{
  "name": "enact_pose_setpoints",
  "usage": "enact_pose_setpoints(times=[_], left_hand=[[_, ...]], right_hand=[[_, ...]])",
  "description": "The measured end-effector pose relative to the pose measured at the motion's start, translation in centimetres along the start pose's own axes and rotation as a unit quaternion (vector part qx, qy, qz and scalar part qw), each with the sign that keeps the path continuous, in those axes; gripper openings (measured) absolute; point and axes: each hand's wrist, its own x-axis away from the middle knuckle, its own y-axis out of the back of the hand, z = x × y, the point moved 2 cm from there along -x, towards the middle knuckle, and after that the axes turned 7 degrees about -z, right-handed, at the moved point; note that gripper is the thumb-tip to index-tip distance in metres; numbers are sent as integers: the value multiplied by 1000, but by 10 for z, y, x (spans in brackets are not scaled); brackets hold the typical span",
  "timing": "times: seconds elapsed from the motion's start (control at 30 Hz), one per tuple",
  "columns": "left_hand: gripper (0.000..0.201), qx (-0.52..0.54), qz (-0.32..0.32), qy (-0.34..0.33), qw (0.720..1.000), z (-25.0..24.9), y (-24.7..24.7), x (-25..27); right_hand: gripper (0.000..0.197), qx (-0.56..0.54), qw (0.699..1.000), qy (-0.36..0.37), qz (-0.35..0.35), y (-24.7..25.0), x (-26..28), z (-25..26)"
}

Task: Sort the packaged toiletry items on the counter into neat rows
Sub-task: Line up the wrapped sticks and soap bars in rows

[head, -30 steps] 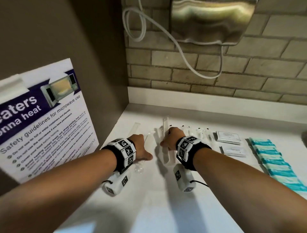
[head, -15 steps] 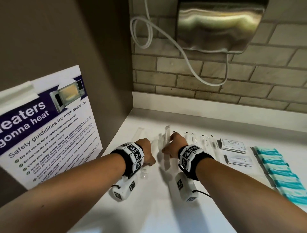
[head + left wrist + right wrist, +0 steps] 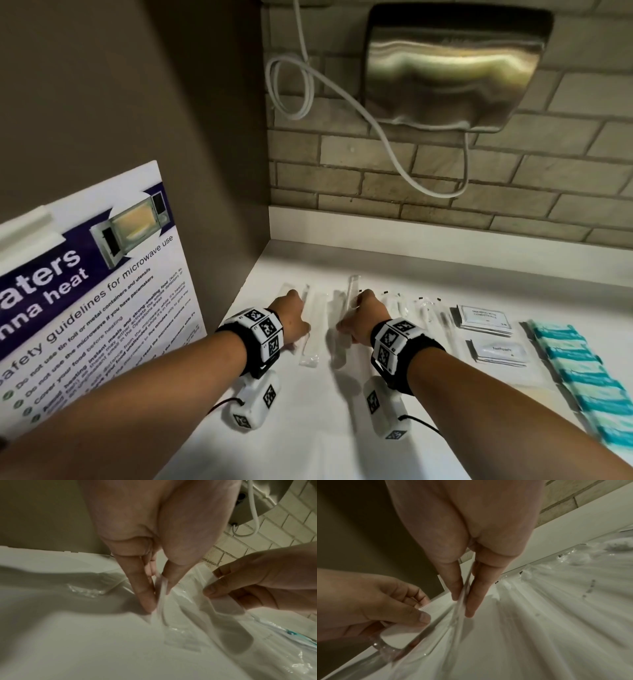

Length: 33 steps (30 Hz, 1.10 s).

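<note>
We note a white counter [image 3: 308, 445] filling the lower frame of the head view, with a brick wall [image 3: 342, 154] above it and a steel wall unit [image 3: 452, 65] upper right, its white cable [image 3: 308, 89] looping down. A microwave safety poster [image 3: 96, 291] leans at the left edge, cut off by the frame. Along the right edge runs a row of teal packets [image 3: 575, 370]; left of it 2 stacks of white sachets [image 3: 486, 318], then clear sleeves [image 3: 428, 311], contents hard to make out. At centre the left hand [image 3: 291, 318] pinches a wrapped white comb [image 3: 308, 329] between thumb and fingers, low on the counter. The right hand [image 3: 359, 318] pinches a second wrapped comb [image 3: 351, 294], its far end tilted up. In both wrist views motion blur smears the wrappers. Another clear packet [image 3: 284, 287] lies just beyond the left hand, partly hidden.
</note>
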Motion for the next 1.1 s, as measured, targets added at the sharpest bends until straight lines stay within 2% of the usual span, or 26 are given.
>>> enact_pose_setpoints(times=[0.17,0.37,0.47,0.53,0.63,0.77,0.83,0.97,1.1], left_hand=[[25,6,-22,10,1000,13,4,-2],[24,71,4,35,997,22,5,0],[42,-50,-8,6,999,28,8,-5],[45,-85,-15,-10,996,30,9,-7],[38,-75,-10,-11,997,28,10,-7],[24,-39,-42,-39,998,24,14,-6],[28,-43,-51,-56,996,24,13,-5],[33,-16,-15,-62,998,21,2,-3],[30,-27,-33,-51,998,20,0,-4]], right_hand=[[52,-2,1000,-7,13,-12,-10,5],[58,28,1000,5,6,-23,-18,11],[56,36,999,7,3,-23,-17,12],[53,56,998,8,2,-22,-16,10],[55,68,998,9,-2,-22,-14,7],[59,66,998,11,-8,-18,-13,9],[58,52,999,8,-13,-15,-12,10],[51,38,999,4,-21,-11,-10,9],[50,30,999,5,-10,-10,-7,8]])
